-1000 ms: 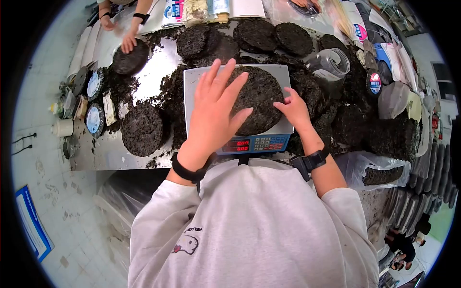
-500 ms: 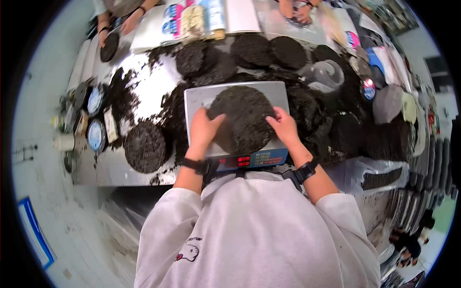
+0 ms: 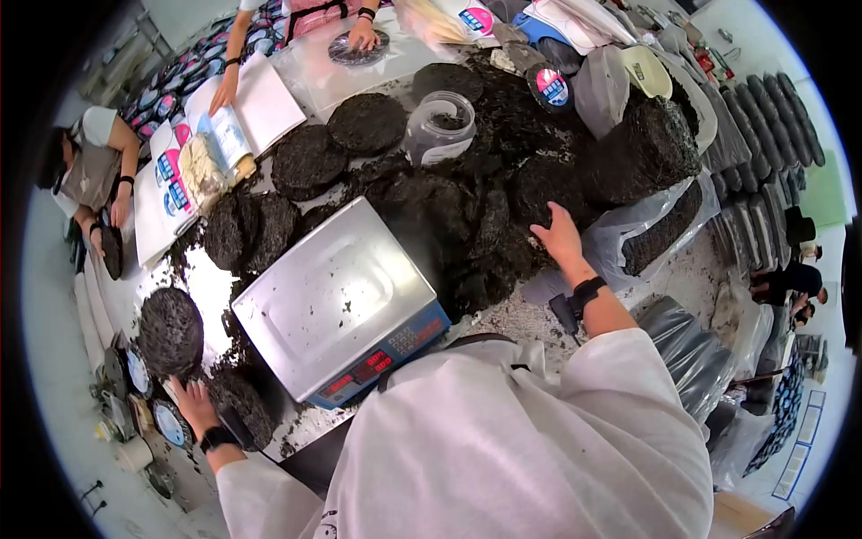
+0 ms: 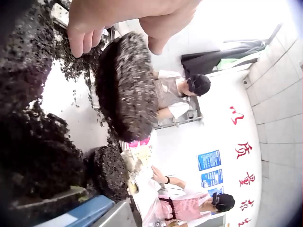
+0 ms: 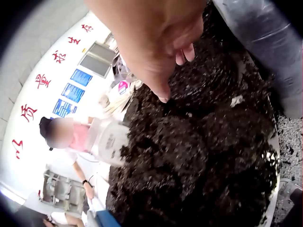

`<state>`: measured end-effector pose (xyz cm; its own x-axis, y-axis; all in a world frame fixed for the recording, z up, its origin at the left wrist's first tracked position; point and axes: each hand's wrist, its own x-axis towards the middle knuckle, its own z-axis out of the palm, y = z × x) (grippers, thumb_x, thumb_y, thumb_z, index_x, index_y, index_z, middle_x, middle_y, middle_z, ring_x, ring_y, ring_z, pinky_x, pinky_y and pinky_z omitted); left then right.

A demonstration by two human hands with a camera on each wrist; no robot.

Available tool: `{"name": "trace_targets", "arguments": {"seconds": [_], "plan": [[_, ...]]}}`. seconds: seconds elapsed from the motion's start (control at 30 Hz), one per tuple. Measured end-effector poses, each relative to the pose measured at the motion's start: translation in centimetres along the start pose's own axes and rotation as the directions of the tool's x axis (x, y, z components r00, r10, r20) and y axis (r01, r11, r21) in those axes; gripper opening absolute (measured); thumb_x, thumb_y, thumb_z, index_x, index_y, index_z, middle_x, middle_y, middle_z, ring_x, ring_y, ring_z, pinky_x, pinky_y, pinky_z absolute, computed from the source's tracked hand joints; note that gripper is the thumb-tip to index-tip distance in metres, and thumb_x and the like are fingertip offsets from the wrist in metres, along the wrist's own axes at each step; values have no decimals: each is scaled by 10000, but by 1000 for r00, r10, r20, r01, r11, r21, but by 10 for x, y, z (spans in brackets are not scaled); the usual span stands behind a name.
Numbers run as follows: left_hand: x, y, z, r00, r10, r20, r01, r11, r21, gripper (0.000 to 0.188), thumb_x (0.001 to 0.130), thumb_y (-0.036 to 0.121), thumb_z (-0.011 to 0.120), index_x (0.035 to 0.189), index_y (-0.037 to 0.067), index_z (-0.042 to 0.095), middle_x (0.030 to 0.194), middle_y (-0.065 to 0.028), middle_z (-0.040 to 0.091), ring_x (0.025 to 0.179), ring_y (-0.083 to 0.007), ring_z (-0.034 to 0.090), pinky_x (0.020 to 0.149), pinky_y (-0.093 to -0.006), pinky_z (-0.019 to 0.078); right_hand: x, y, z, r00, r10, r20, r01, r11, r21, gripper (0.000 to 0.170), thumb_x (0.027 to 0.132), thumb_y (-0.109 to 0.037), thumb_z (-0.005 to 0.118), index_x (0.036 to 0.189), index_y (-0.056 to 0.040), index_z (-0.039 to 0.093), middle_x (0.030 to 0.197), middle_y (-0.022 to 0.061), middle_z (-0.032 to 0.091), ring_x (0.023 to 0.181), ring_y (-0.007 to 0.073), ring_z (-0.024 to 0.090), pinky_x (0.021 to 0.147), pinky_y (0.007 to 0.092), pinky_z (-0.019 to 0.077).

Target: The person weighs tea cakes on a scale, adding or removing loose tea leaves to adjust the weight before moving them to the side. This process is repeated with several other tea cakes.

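Note:
A dark, flaky round cake that looks like dried seaweed is at the left side of the table, tilted on edge in the left wrist view. My left hand is right beside it, fingers extended and thumb apart, not wrapped round it. Another such cake lies close to the right of that hand. My right hand reaches over the heap of loose dark flakes, its fingers loosely bent and gripping nothing visible. Between the hands stands a digital scale, dark crumbs on its metal pan and red digits lit.
More dark cakes lie behind the scale. A clear plastic jar stands by the heap. At the right are a plastic bag and a large dark bundle. Two other people work across the table, one at a flat round pack.
Both hands held the cake over the scale; now it is at the left and the hands are wide apart. The right hand has moved to the heap. The head view has turned.

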<state>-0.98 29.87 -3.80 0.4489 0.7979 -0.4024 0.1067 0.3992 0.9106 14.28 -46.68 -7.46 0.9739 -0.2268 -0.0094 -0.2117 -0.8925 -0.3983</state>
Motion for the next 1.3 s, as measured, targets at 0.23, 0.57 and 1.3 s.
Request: {"name": "trace_targets", "arguments": {"seconds": [0.23, 0.57, 1.3], "plan": [[-105, -42, -13, 999, -49, 11, 44, 959, 281, 505, 933, 285, 503, 1365, 83, 339, 1362, -133, 409, 1206, -279, 444, 964, -399, 372, 58, 27, 29, 973, 203, 113, -164, 944, -285, 867, 715, -362, 746, 1397, -82, 289, 1445, 186, 278, 1313, 336, 299, 1033, 406, 349], [-167, -28, 23, 988, 42, 147, -104, 892, 441, 538, 930, 257, 521, 1369, 21, 319, 1367, -155, 403, 1224, -271, 432, 979, -374, 365, 69, 70, 9, 994, -14, -104, 8, 998, -59, 421, 797, -194, 512, 1201, -90, 564, 1056, 195, 619, 961, 361, 581, 819, 448, 465], [-98, -80, -64, 813, 110, 571, -553, -157, 818, 697, 724, 218, 698, 1320, 14, 398, 1351, -217, 414, 1232, -369, 402, 1015, -407, 358, -121, -230, -41, 872, -488, 44, 337, 662, 670, 455, 822, -41, 538, 1272, -35, 467, 1268, 102, 531, 1157, 242, 518, 1005, 408, 395]]}}
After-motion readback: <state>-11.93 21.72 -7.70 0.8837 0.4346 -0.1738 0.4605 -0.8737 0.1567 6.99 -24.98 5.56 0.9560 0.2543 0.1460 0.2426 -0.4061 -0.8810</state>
